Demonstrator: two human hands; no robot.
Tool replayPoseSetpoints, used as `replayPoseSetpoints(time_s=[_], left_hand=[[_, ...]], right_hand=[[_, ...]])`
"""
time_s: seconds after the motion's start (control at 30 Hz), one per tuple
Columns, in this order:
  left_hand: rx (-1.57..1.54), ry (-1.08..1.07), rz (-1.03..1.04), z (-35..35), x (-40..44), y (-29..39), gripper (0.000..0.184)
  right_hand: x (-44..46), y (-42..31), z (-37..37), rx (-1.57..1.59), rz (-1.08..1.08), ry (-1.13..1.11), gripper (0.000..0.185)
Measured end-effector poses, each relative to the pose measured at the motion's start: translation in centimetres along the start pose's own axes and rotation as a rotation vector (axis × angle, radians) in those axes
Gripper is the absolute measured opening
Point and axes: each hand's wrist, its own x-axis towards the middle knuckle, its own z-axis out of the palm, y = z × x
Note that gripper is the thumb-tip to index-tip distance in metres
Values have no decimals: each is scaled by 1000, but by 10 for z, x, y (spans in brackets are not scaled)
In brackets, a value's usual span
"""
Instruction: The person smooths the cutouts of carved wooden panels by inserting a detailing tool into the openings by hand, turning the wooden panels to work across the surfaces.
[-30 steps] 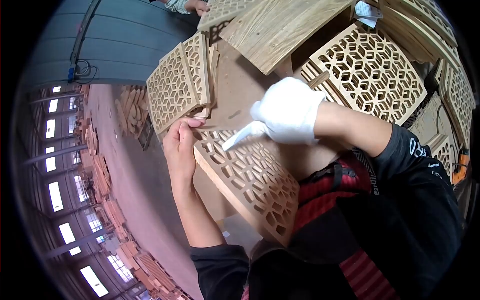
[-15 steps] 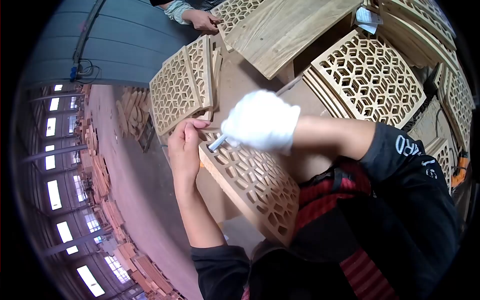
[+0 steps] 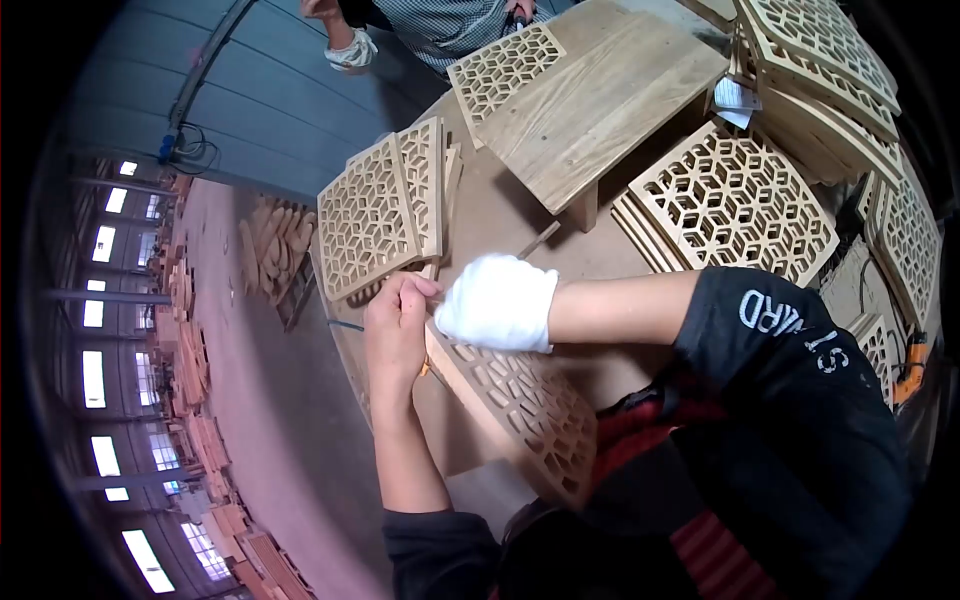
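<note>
A thick wooden lattice panel (image 3: 520, 400) slants between my body and my left hand. Bare, my left hand (image 3: 398, 315) holds the panel's far end, thumb and fingers closed on it. My right hand (image 3: 498, 303), in a white glove, is closed over the same end, close beside the left. What the glove grips is hidden beneath it in this frame. Past the hands, a stack of lattice panels (image 3: 370, 215) lies on the brown work table (image 3: 490, 215). A thin stick (image 3: 540, 240) lies just beyond the glove.
A low wooden stand (image 3: 600, 95) is at the top centre. Stacked lattice panels (image 3: 735, 205) lie to its right, more (image 3: 820, 50) at the upper right. An orange tool (image 3: 912, 370) is at the right edge. Another person (image 3: 440, 30) stands across the table beside a lattice panel (image 3: 505, 70).
The gloved hand has moved toward my left hand, and the pale strip-like tool seen under it earlier is hidden. The other person's hand has left the far lattice panel. The view has shifted.
</note>
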Motion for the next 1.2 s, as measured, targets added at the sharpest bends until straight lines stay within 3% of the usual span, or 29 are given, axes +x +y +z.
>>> replayPoseSetpoints(time_s=[0.13,0.33,0.4,0.5,0.6,0.7,0.8,0.83,0.93,0.97,1.07,1.1,1.2], left_hand=[[0,0,21,-5,-4,-1,27],[-13,-23,5,0,-1,4,26],[-23,-20,12,1,1,0,27],[-116,-24,37,-6,-3,-10,26],[-151,54,-12,-3,-10,-5,18],[-233,121,66,0,-10,4,17],[-124,22,73,-8,-9,19,19],[-76,15,42,-9,-9,25,21],[-27,3,-3,-6,-14,33,25],[-73,1,15,-5,-15,28,26],[-159,20,50,-1,-20,15,33],[-185,33,64,0,-20,11,35],[-407,-3,19,-3,-25,17,34]], right_hand=[[-13,21,-41,133,85,-236,15],[-2,-1,-22,-14,4,-80,15],[-1,3,-29,80,47,-195,14],[-31,31,-37,214,138,-178,19],[-56,34,-51,395,473,-265,22],[-68,35,-37,758,610,-30,23],[-61,30,-31,800,465,162,37],[-56,20,-40,1129,705,113,38],[-46,16,-39,1006,654,115,38],[-45,16,-27,799,503,172,37],[-40,9,-13,628,400,214,35],[-32,6,-6,456,276,351,32],[-30,-6,-10,962,609,78,28]])
